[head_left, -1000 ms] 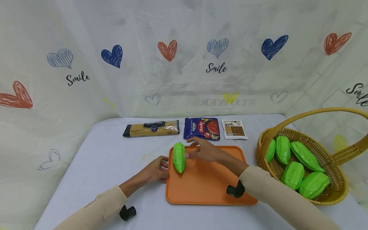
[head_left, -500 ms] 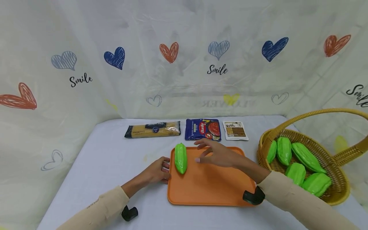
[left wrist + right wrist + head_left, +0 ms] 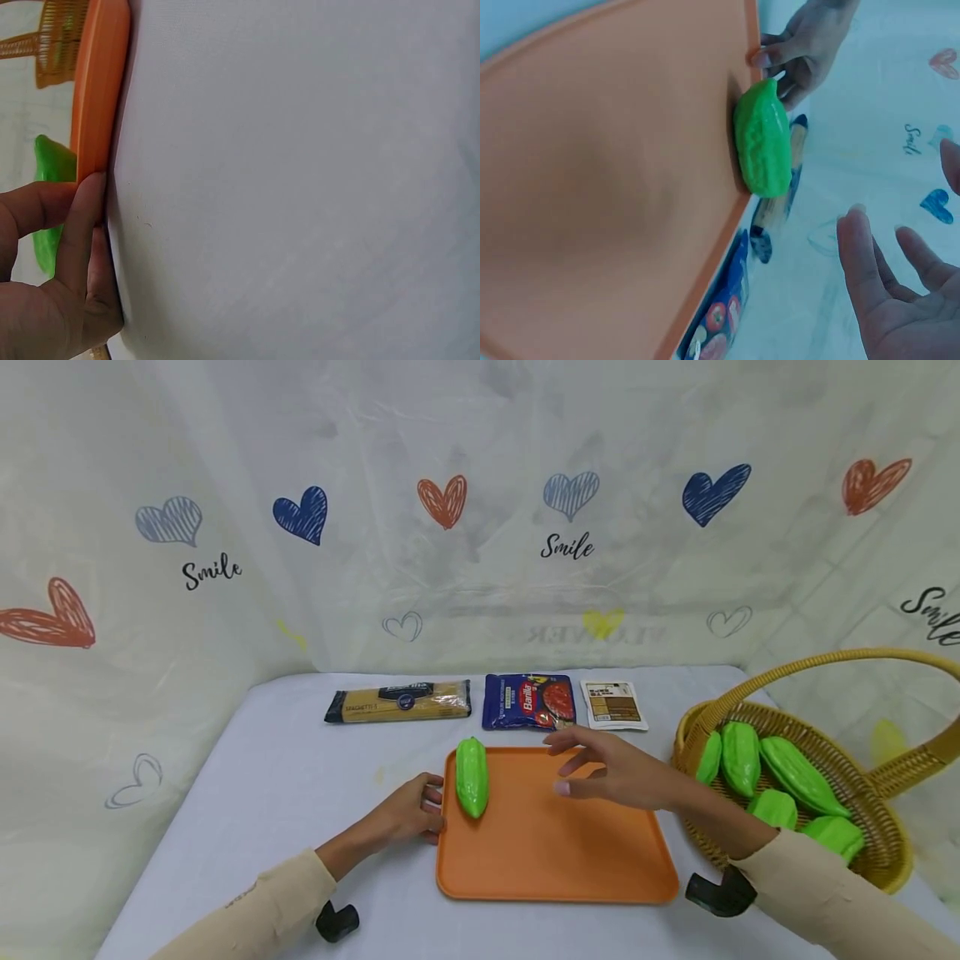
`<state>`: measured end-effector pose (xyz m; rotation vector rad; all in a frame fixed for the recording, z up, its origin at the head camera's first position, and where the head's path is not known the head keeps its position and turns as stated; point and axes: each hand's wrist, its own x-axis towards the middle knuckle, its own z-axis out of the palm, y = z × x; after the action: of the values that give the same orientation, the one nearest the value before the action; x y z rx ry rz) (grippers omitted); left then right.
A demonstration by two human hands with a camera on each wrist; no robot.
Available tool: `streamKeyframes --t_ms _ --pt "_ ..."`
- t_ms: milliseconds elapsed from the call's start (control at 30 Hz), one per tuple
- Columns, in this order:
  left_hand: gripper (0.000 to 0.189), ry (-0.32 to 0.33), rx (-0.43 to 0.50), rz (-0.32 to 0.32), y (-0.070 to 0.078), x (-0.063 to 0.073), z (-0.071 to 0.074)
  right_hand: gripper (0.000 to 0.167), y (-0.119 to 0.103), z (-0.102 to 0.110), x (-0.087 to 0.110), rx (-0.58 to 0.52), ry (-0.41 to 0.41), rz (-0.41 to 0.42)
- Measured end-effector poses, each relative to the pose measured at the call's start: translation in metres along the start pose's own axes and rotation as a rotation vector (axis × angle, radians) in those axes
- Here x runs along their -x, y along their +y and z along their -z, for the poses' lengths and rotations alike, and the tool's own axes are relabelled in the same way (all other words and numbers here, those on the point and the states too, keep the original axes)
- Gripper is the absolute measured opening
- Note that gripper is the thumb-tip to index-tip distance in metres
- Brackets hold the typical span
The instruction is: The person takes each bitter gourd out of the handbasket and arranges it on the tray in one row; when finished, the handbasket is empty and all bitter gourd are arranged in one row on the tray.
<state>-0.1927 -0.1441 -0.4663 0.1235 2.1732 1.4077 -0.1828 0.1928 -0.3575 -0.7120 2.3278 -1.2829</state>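
A bright green, bumpy bitter melon lies lengthwise near the left edge of an orange tray. My left hand grips the tray's left rim; in the left wrist view its thumb and fingers meet at the tray wall. Over the right part of the tray hovers my right hand, fingers loosely spread and holding nothing. The right wrist view shows that hand's spread fingers well apart from the melon.
A wicker basket with a tall handle and several green bitter melons stands to the right, partly behind my right forearm. Behind the tray lie a spaghetti pack, a blue sauce pouch and a white packet.
My right hand has moved away from the bitter melon, rightward across the tray toward the basket. The melon stays on the tray, and my left hand keeps its grip on the rim.
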Motion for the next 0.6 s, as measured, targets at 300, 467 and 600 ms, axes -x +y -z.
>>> streamKeyframes --t_ms 300,467,600 --pt "0.072 0.012 -0.01 0.001 0.001 0.0 -0.001 0.051 0.007 0.02 0.032 0.023 -0.057 -0.048" --pt "0.072 0.016 -0.014 -0.001 0.002 0.0 0.0 0.049 0.013 0.032 0.05 0.04 -0.079 -0.071" --pt "0.072 0.015 -0.01 0.005 0.003 0.002 -0.001 0.045 0.018 0.042 0.065 0.015 -0.097 -0.049"
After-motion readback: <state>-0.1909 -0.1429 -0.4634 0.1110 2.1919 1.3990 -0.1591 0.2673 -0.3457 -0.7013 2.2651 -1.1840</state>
